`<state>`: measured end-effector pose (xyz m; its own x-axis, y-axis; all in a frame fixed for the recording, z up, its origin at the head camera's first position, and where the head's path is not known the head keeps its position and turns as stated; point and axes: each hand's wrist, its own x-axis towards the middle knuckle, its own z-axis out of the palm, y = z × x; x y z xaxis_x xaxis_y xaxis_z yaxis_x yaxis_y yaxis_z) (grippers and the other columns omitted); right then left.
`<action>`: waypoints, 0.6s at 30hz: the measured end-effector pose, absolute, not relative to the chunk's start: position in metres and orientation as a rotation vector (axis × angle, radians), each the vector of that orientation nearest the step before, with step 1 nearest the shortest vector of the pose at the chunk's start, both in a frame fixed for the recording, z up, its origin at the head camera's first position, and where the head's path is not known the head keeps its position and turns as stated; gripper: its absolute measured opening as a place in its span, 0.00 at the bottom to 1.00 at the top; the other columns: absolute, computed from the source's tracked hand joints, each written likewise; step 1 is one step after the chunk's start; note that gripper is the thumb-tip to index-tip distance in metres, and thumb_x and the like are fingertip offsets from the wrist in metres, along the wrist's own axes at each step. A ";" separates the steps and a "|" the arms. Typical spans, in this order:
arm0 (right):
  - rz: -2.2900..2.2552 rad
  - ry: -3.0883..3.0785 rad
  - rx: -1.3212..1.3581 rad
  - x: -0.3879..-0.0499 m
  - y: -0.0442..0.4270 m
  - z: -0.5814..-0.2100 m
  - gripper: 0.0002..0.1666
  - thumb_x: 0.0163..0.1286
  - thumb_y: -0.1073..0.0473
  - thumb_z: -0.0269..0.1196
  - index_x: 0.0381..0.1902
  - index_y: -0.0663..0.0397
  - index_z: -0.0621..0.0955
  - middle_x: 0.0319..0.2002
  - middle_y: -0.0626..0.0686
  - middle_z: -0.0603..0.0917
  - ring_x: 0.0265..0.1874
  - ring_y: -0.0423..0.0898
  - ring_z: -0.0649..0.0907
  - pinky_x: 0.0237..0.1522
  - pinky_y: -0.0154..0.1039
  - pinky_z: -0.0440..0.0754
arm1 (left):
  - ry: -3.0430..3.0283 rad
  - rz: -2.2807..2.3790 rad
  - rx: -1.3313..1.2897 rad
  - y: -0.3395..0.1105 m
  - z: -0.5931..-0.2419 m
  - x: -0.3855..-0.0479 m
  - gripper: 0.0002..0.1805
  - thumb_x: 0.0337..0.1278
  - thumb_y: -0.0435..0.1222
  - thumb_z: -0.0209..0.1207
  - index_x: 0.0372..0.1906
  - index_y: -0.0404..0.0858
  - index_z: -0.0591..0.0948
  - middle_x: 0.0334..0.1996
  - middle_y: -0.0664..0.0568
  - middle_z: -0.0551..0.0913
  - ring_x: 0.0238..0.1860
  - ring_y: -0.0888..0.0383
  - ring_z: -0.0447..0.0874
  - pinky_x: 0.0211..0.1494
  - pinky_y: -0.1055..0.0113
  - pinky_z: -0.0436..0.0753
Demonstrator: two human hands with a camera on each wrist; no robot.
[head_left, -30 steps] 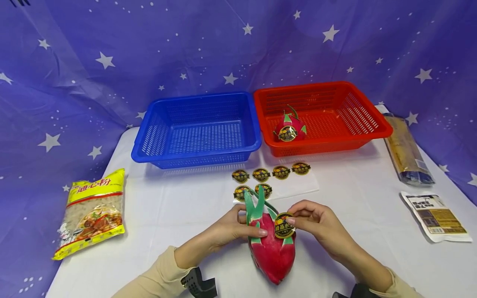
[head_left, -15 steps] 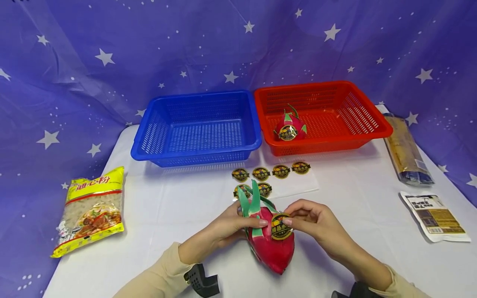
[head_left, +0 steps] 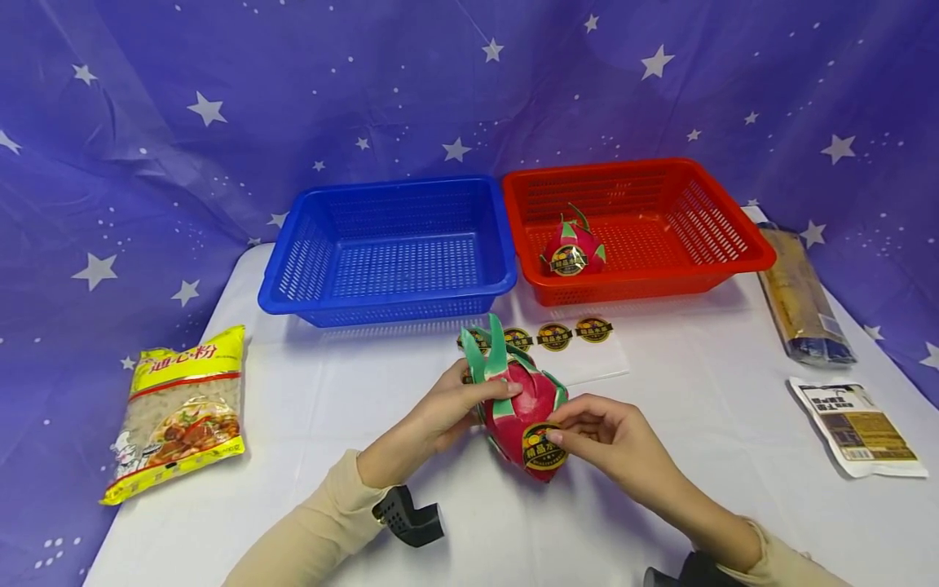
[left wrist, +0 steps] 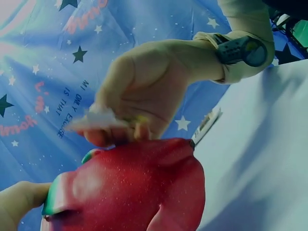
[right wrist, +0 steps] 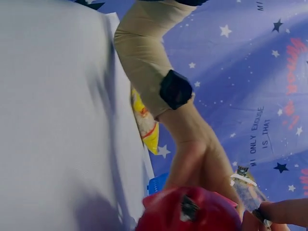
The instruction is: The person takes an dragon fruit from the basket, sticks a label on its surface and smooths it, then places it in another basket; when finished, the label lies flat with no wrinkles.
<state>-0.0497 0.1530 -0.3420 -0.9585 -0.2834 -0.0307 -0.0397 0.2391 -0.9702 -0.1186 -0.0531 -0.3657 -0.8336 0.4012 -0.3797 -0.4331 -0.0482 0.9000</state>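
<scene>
A red dragon fruit [head_left: 534, 398] with green leaf tips is held by my left hand [head_left: 449, 408], its thumb lying across the leafy end. My right hand [head_left: 612, 436] pinches the edge of a round black-and-gold sticker [head_left: 543, 447] in front of the fruit's pointed end. In the left wrist view the sticker [left wrist: 98, 119] is a pale blur just past the fruit [left wrist: 139, 187]; whether it touches the skin I cannot tell. A second dragon fruit [head_left: 579, 240] bearing a similar sticker lies in the red basket [head_left: 704, 269]. The sticker sheet [head_left: 587, 363] is partly hidden behind the held fruit.
Left of the red basket stands a blue basket [head_left: 389, 308]. A yellow bag of pasta [head_left: 179, 412] lies at the table's left. On the right are a brown, clear-wrapped package [head_left: 803, 293] and a white-and-brown pouch [head_left: 858, 428]. A purple star-patterned cloth [head_left: 411, 90] hangs behind.
My left hand has raised the dragon fruit away from me, tipping its pointed end upward. The pinched sticker has shifted slightly left, from the fruit's upper side to near its pointed end.
</scene>
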 end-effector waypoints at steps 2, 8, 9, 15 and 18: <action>-1.791 2.347 -0.322 -0.050 0.152 -0.345 0.11 0.57 0.59 0.65 0.38 0.56 0.80 0.32 0.45 0.84 0.30 0.40 0.83 0.33 0.35 0.80 | 1.682 1.935 -0.038 -0.052 -0.364 -0.121 0.30 0.43 0.39 0.63 0.56 0.41 0.67 0.42 0.52 0.82 0.42 0.59 0.80 0.45 0.60 0.77; -1.768 2.478 -0.367 -0.050 0.147 -0.347 0.08 0.56 0.59 0.66 0.35 0.51 0.81 0.30 0.47 0.84 0.28 0.39 0.81 0.32 0.33 0.79 | 1.690 1.911 -0.062 -0.048 -0.361 -0.124 0.32 0.44 0.40 0.64 0.58 0.44 0.66 0.47 0.50 0.80 0.47 0.56 0.77 0.43 0.60 0.76; -1.760 2.503 -0.366 -0.049 0.146 -0.347 0.07 0.55 0.59 0.66 0.34 0.50 0.82 0.29 0.47 0.84 0.27 0.38 0.81 0.31 0.33 0.79 | 1.691 1.909 -0.063 -0.048 -0.360 -0.124 0.33 0.44 0.40 0.64 0.58 0.44 0.65 0.47 0.50 0.80 0.47 0.55 0.76 0.44 0.60 0.75; -1.787 2.605 -0.453 -0.045 0.139 -0.346 0.07 0.55 0.60 0.66 0.34 0.49 0.82 0.29 0.47 0.85 0.24 0.38 0.80 0.29 0.33 0.79 | 1.695 1.899 -0.069 -0.047 -0.356 -0.124 0.34 0.43 0.41 0.65 0.59 0.46 0.66 0.49 0.50 0.80 0.50 0.54 0.76 0.45 0.60 0.75; -1.773 2.691 -0.516 -0.044 0.135 -0.347 0.07 0.54 0.61 0.67 0.33 0.48 0.82 0.28 0.46 0.85 0.22 0.36 0.79 0.28 0.31 0.78 | 1.696 1.895 -0.069 -0.048 -0.356 -0.124 0.33 0.43 0.40 0.65 0.59 0.45 0.67 0.48 0.51 0.81 0.49 0.55 0.76 0.44 0.60 0.76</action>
